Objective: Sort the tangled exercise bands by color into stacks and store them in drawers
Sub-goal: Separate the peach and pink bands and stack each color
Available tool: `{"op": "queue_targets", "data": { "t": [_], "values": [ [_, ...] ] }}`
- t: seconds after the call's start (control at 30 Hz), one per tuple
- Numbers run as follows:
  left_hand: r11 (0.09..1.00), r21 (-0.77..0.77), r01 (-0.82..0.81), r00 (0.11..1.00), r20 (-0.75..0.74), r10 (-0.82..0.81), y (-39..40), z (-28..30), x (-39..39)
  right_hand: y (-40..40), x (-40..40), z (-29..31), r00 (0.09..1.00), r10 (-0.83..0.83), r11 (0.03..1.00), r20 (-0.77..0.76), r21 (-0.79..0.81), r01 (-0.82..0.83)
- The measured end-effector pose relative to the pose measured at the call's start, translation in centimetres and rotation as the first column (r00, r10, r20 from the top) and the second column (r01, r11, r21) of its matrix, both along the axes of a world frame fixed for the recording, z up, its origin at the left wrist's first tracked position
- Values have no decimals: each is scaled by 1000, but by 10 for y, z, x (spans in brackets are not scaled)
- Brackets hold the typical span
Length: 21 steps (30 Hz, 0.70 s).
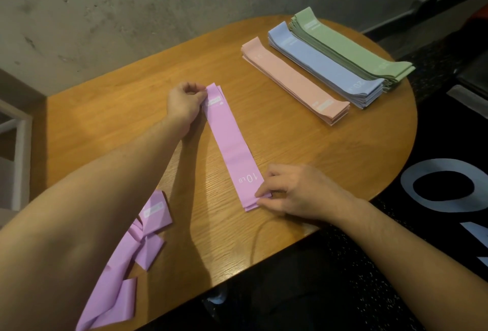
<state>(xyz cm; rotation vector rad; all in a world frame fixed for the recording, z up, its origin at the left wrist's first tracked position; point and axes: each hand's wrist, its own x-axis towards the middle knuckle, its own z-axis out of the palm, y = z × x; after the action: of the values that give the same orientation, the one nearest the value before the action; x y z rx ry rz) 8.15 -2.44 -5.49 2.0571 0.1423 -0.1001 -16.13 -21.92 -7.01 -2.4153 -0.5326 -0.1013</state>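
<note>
**Both hands square up the purple stack**

The left hand (186, 104) reaches across, its fingers pinching the far end of the flat purple bands (233, 145); the right hand (293, 193) pinches the near end, by the "10 LB" print. The stack lies mid-way on the wooden table (105, 130), beside a concrete wall (132, 0). Tangled purple bands (132, 251) lie near-left, partly under the left forearm. Far right, pink stack (295, 81), blue stack (327, 66) and green stack (351, 45) lie side by side.

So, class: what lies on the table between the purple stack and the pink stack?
Nothing: in the head view, only bare table separates the purple stack from the pink stack.
</note>
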Motion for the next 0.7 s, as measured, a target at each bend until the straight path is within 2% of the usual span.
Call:
{"op": "queue_targets", "data": {
  "t": [0.1,0.23,0.7],
  "values": [
    [999,35,32,999,27,-33,2,-1,-5,0,0,-1,1000,-2,999,6,-35,2],
    [995,88,41,991,125,-52,5,-1,-13,-1,-1,3,997,4,998,-71,-60,-8],
    [933,223,282,916,228,-331,19,-6,-80,1,-9,23,980,-4,990,-198,-137,-24]
  ]
}}
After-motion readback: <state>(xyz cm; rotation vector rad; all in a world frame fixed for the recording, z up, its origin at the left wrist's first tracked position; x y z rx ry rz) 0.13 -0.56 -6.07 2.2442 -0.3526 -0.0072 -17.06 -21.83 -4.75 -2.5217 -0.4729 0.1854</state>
